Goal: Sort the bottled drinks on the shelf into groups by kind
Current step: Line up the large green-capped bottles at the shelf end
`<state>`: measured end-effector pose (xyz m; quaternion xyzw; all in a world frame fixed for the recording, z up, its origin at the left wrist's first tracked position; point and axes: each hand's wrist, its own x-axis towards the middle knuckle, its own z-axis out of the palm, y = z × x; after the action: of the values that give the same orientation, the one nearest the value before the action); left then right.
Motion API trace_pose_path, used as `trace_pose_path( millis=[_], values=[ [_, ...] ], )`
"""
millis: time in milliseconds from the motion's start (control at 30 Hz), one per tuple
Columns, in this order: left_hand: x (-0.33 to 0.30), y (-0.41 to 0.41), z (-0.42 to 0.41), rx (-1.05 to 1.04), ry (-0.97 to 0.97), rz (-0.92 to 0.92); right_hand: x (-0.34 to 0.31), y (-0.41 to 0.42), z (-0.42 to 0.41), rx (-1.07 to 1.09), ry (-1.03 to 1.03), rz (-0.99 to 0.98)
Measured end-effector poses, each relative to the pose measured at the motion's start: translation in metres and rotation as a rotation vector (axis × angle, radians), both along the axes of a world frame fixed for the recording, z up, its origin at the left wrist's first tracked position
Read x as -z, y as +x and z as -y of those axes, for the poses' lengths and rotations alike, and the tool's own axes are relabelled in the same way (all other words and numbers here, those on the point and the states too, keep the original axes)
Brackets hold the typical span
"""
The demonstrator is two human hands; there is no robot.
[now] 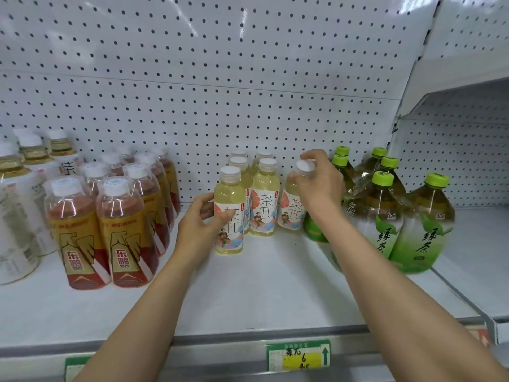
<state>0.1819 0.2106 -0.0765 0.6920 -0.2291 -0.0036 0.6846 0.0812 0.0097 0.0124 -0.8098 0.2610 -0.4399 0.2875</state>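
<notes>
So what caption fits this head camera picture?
Left hand and right hand each grip a pale yellow tea bottle on the shelf.

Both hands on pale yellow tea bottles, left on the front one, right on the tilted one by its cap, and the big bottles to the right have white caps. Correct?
Not quite. In the head view the big bottles on the right have green caps, not white. The rest holds: left hand holds the front tea bottle, right hand grips the tilted tea bottle near its cap.

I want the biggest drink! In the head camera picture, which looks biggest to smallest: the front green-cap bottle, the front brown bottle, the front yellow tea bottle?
1. Green-cap bottle, clearly largest.
2. Brown bottle.
3. Yellow tea bottle.
The last two are unsure: the brown stands nearer.
</notes>
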Motion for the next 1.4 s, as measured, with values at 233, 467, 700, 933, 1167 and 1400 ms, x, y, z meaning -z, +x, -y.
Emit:
trace_pose_path(
  millis=[233,467,700,933,1167,1400],
  values=[
    [0.0,0.004,-0.001,0.016,0.047,0.024,-0.011,-0.047,-0.024,-0.222,0.132,0.002],
    [0.001,0.005,-0.003,0.038,0.019,-0.004,0.024,-0.043,-0.033,-0.449,0.237,-0.055],
    [0.002,0.006,-0.005,0.129,-0.013,-0.131,0.063,-0.051,-0.029,-0.517,0.353,-0.168],
    [0.0,0.003,-0.006,0.15,-0.051,-0.148,0.057,-0.013,-0.023,-0.56,0.371,-0.217],
    [0.006,0.003,0.004,0.123,0.009,-0.089,0.065,-0.009,-0.005,-0.493,0.351,-0.15],
    [0.007,0.0,0.017,0.056,0.084,-0.029,0.071,-0.013,0.006,-0.585,0.406,-0.128]
  ],
)
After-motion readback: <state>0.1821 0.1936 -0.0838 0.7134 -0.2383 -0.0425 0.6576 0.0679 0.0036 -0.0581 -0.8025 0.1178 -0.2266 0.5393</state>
